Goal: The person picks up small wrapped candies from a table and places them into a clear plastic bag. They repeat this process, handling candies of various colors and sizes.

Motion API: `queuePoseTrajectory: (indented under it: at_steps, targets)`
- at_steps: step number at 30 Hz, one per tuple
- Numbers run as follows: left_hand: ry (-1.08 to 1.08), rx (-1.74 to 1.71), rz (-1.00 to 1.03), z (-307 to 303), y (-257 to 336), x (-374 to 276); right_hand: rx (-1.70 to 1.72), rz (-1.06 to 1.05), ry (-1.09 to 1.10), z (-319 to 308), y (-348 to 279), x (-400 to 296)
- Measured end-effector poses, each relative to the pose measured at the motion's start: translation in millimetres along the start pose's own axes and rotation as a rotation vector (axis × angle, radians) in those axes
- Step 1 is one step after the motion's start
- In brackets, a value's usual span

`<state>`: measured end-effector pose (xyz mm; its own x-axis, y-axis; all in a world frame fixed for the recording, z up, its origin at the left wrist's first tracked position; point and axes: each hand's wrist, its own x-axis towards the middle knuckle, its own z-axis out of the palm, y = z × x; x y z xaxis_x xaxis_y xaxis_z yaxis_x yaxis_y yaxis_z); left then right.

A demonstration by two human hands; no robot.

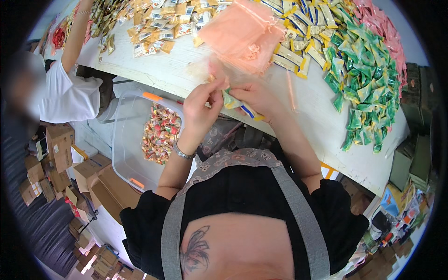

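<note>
My left hand (203,103) is at the table's near edge, its fingertips pinched at the mouth of a sheer pouch (206,68) that is blurred. Close beside it on the right, my right hand (257,99) holds a green-and-yellow wrapped packet (230,100) and a blue-and-yellow stick packet (251,111) under its curled fingers. Just beyond my hands lies a stack of peach organza pouches (241,31). What is inside the blurred pouch cannot be made out.
Around the white table (308,129) lie heaps of stick packets (318,24), green packets (367,70), pink packets (381,28) and tan packets (157,31). A clear plastic bin (127,140) with wrapped sweets (161,133) stands lower left. Another person (70,91) reaches over the table's left end.
</note>
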<state>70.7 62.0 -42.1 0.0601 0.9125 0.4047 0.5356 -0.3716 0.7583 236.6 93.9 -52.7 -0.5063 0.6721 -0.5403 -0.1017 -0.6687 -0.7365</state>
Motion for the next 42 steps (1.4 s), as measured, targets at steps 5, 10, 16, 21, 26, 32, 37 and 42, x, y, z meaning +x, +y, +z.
queuePoseTrajectory:
  at_steps: [5, 10, 16, 21, 26, 32, 37, 42]
  targets:
    - [-0.142, -0.083, 0.132, -4.6, 5.3, -1.0, -0.237, 0.028, 0.066, 2.2, -12.9, -0.1]
    - [0.023, 0.020, 0.122, -2.4, 0.6, 2.1, 0.504, -0.252, -0.209, 13.8, 4.7, 3.4]
    - [-0.083, -0.064, 0.045, -8.3, 2.0, 2.6, 0.407, -0.300, -0.016, 7.9, 4.7, 3.0]
    - [0.015, -0.483, -0.171, -5.0, 7.7, -0.2, 0.031, -0.476, 0.315, 13.9, 16.0, 10.1]
    - [-0.065, -0.332, 0.027, 1.0, 14.8, 4.9, -0.499, -0.769, 0.485, 29.6, 34.7, 10.9]
    - [-0.019, -0.677, -0.242, -21.4, 21.4, 1.7, -0.619, -0.869, 0.341, 34.6, -0.4, -31.5]
    - [-0.155, -0.548, 0.038, -30.4, 21.1, 4.4, -0.878, -0.785, 0.287, 30.4, -31.1, -34.0]
    - [-0.274, -0.586, 0.113, -38.2, 25.4, 12.9, -1.356, -0.714, 0.021, 42.5, -57.7, -25.9]
